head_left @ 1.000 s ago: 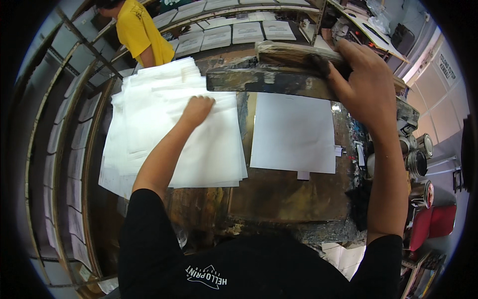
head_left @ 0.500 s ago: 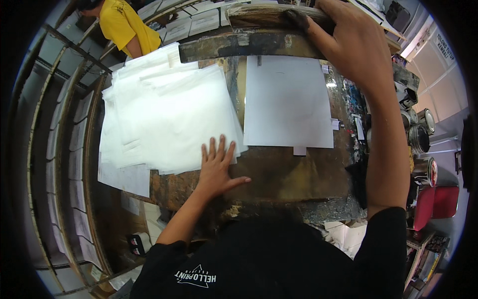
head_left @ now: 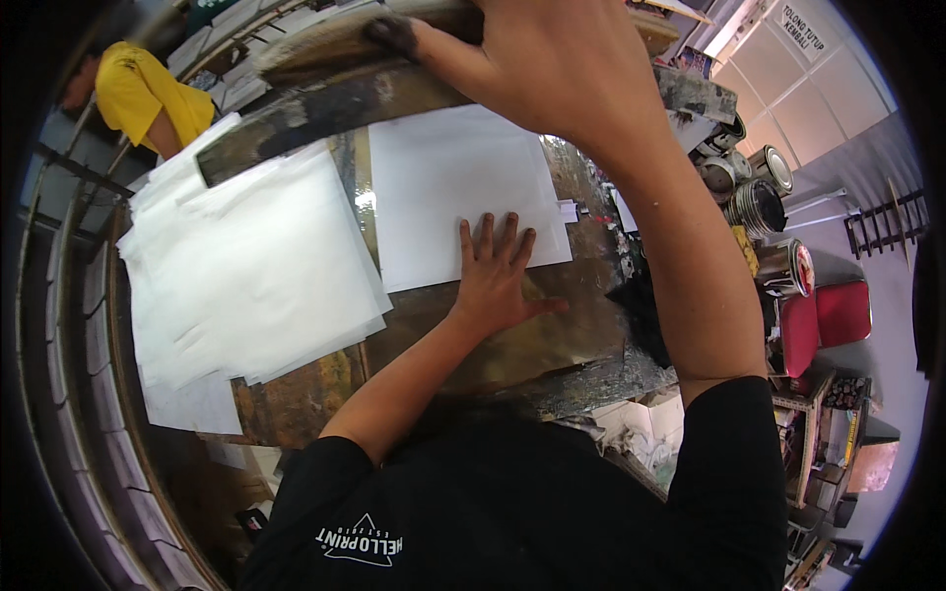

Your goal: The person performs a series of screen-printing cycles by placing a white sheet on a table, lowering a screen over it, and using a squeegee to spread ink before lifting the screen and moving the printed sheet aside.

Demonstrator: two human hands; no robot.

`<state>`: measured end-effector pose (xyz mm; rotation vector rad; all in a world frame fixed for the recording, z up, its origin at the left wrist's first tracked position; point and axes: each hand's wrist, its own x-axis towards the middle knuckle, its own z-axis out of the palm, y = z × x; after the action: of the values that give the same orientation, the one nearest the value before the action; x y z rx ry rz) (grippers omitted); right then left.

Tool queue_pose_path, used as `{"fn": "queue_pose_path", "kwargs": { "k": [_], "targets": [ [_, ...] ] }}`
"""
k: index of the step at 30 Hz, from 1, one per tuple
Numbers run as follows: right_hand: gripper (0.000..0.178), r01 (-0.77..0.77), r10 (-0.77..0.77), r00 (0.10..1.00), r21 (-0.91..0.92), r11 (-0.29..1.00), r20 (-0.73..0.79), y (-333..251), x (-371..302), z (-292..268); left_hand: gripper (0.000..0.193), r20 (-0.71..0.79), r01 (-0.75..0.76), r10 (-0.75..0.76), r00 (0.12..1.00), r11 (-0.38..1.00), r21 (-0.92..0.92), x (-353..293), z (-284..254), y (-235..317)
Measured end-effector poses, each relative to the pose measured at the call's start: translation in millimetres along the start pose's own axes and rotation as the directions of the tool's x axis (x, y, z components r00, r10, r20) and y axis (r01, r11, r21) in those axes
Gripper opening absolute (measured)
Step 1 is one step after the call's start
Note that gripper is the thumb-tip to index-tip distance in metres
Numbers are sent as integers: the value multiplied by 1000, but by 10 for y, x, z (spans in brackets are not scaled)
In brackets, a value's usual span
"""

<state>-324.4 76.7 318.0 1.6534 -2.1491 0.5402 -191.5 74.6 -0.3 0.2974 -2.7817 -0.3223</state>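
My left hand [head_left: 497, 281] lies flat, its fingers spread over the lower edge of a white paper sheet [head_left: 443, 172] on the stained work table [head_left: 463, 364]. The fingertips touch the paper and the palm rests below it. At the top, my right hand [head_left: 562, 74] grips a raised, ink-stained wooden frame [head_left: 330, 47]. Its thumb, black with ink at the tip, presses on the frame; the other fingers are out of view. To the left of the sheet lies an uneven stack of thin white paper [head_left: 246, 266].
Paint cans [head_left: 759, 207] crowd the right side beside a red chair [head_left: 843, 313]. A black cloth [head_left: 645, 305] hangs at the table's right edge. Racks [head_left: 103, 394] with pale sheets run down the left. A person in a yellow shirt [head_left: 148, 94] is at the upper left.
My left hand has moved from the paper stack's edge onto the single sheet. The view has shifted, so the table sits further left. My right hand still holds the frame up.
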Motion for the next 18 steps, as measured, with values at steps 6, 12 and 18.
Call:
{"fn": "queue_pose_path", "kwargs": {
  "k": [6, 12, 18],
  "targets": [
    [57, -13, 15, 991, 16, 1000, -134, -188, 91, -144, 119, 51, -48, 49, 997, 998, -32, 32, -60, 14],
    [61, -248, 236, 930, 8, 969, 280, -303, 320, -481, 116, 48, -84, 87, 995, 994, -63, 38, -34, 9],
    [59, -40, 35, 992, -37, 999, -120, -189, 10, -41, 114, 16, -95, 97, 995, 992, -87, 5, -3, -3]
  ]
}}
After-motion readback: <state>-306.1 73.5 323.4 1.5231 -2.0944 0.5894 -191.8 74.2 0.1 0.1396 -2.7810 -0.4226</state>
